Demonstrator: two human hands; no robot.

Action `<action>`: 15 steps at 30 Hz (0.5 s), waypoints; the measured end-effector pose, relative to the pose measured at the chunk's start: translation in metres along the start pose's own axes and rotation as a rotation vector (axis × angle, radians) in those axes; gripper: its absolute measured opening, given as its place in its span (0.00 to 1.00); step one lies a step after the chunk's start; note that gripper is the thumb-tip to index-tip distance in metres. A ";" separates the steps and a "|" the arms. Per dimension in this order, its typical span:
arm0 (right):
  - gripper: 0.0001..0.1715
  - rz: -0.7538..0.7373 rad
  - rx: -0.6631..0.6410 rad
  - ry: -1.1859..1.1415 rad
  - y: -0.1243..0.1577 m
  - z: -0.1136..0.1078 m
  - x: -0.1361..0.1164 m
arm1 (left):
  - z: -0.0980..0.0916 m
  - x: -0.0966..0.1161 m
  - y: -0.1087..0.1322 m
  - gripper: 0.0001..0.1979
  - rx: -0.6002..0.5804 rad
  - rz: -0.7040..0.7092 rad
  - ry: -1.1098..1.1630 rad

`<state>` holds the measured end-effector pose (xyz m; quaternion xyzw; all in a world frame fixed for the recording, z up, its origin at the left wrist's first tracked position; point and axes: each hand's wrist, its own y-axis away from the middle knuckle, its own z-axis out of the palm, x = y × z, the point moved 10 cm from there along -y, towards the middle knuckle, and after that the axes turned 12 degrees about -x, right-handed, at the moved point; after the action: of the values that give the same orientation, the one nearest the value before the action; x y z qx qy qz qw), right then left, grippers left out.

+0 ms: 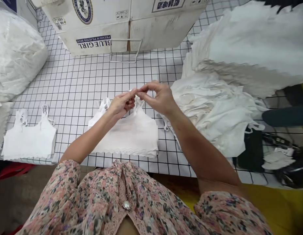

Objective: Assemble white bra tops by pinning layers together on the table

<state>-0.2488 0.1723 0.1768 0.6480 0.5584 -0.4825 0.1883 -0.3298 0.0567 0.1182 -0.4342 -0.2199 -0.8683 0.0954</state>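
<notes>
In front of me lies a small stack of white cropped camisoles [131,133] with scalloped hems toward me and straps pointing away. Over the right-hand strap [139,102], my left hand [122,102] is closed, its thumb and forefinger pinching the thin white strap. My right hand [161,96] comes in from the other side, thumb and forefinger pinched at the same spot, fingertips meeting those of the left. The exact grip on the strap is partly hidden by the fingers. Another strap bunch [104,103] stands up at the left of the stack.
Left is another camisole stack [30,140], beyond it a full plastic bag [16,55]. A carton [156,32] and white wire stand [125,61] are at the back. Right are a loose garment heap [210,111], stacked fabric [254,42] and a dark machine part [286,116].
</notes>
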 end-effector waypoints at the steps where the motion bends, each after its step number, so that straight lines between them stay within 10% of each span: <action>1: 0.04 -0.013 0.037 0.031 0.010 -0.001 -0.005 | 0.002 -0.001 0.003 0.15 0.026 0.021 0.031; 15: 0.09 -0.104 0.154 0.064 0.072 0.009 -0.030 | 0.009 0.046 0.038 0.08 -0.034 0.375 -0.230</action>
<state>-0.1851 0.1266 0.1766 0.6457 0.5583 -0.5123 0.0946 -0.3375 0.0282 0.1706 -0.5653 -0.1301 -0.7837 0.2220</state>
